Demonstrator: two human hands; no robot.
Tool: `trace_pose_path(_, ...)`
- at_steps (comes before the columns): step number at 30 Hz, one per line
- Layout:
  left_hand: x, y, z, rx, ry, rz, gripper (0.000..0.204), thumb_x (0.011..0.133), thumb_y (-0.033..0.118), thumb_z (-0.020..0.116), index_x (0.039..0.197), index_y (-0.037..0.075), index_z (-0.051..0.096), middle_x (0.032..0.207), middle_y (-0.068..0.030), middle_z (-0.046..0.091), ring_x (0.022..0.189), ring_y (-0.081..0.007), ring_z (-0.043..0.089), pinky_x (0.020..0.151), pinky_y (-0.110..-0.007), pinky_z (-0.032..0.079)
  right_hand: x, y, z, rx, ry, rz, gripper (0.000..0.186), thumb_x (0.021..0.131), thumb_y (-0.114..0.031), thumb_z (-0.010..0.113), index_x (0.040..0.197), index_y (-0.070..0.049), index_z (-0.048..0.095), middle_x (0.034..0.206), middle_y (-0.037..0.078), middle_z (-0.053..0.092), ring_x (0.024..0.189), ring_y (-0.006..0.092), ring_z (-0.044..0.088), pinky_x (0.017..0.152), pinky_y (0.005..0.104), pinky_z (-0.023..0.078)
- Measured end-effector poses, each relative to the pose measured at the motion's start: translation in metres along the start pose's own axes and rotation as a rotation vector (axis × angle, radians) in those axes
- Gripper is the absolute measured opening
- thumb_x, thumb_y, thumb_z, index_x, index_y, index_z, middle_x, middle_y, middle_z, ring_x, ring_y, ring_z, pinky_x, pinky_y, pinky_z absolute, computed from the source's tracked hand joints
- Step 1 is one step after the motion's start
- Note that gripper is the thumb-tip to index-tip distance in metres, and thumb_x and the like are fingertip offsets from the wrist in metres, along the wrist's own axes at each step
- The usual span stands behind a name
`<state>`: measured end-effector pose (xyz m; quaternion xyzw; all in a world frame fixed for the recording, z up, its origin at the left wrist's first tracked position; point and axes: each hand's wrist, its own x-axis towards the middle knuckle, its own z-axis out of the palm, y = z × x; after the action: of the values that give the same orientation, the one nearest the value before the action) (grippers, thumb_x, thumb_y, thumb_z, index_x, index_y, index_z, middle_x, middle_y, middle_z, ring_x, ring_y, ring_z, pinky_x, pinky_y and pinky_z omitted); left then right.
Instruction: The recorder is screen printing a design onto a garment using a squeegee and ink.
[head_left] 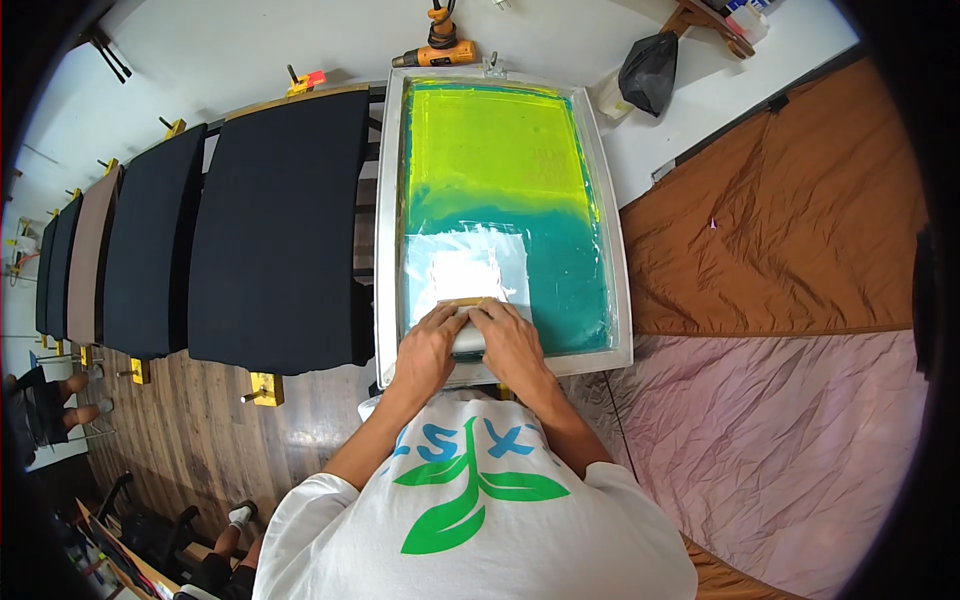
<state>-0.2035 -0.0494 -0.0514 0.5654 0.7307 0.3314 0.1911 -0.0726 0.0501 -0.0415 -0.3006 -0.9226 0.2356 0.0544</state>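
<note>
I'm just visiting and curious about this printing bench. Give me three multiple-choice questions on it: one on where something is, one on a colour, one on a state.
1. Where do both hands rest?
A. On the squeegee at the near end of the screen
B. On the heat gun
C. On the brown cloth

2. What colour is the far half of the screen mesh?
A. Red
B. Yellow-green
C. White

3. How are the hands set on the squeegee?
A. One only
B. Both lifted off
C. Both pressed on it side by side

Answers:
1 A: the left hand and right hand lie on the squeegee near the frame's closer edge, far from the heat gun.
2 B: the screen mesh shows yellow-green there, teal nearer.
3 C: both hands cover its handle together.
</note>
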Motion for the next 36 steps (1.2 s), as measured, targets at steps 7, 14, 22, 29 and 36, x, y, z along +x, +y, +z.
trace_pose_path(7,-0.004,0.005,-0.007,0.014,-0.029,-0.025,0.064,0.061,-0.018,0.058,0.122,0.000,0.063,0.128,-0.0198,0.062,0.117,-0.0385,0.059,0.100,-0.042,0.050,-0.006,-0.004,0.000,0.005,0.048,0.001,0.044,0.071,0.011,0.059,0.113,-0.001,0.064,0.120,0.014,0.061,0.112,0.0339,0.059,0.090,0.0423,0.052)
trace_pose_path(14,-0.010,0.004,-0.002,0.005,-0.052,-0.037,0.064,0.062,-0.017,0.059,0.123,0.001,0.063,0.128,-0.0191,0.062,0.118,-0.0375,0.060,0.101,-0.043,0.049,-0.006,-0.004,-0.005,-0.043,0.008,-0.024,0.047,0.068,0.010,0.064,0.113,-0.002,0.065,0.119,0.014,0.062,0.112,0.0326,0.060,0.087,0.0435,0.051)
trace_pose_path(22,-0.012,0.006,-0.002,0.011,-0.046,-0.024,0.062,0.062,-0.016,0.060,0.121,0.001,0.064,0.128,-0.0179,0.063,0.114,-0.0381,0.061,0.099,-0.043,0.049,-0.011,-0.004,-0.003,-0.042,-0.063,0.009,0.049,0.067,0.009,0.064,0.115,-0.003,0.065,0.119,0.013,0.062,0.112,0.0322,0.059,0.087,0.0444,0.049)
trace_pose_path(29,-0.017,0.012,-0.002,0.034,-0.086,-0.071,0.063,0.062,-0.015,0.062,0.122,0.004,0.064,0.127,-0.0161,0.063,0.112,-0.0359,0.061,0.099,-0.045,0.047,-0.018,-0.007,-0.006,-0.065,0.050,-0.043,0.033,0.073,0.003,0.065,0.105,-0.004,0.066,0.113,0.012,0.061,0.111,0.0303,0.058,0.083,0.0464,0.046)
trace_pose_path(36,-0.023,0.008,0.003,0.051,-0.075,-0.060,0.061,0.063,-0.014,0.063,0.121,0.004,0.065,0.127,-0.0152,0.063,0.114,-0.0362,0.060,0.100,-0.044,0.047,-0.022,-0.007,-0.005,-0.050,-0.021,-0.025,0.037,0.073,0.004,0.064,0.109,-0.004,0.066,0.115,0.011,0.062,0.113,0.0303,0.058,0.088,0.0460,0.045)
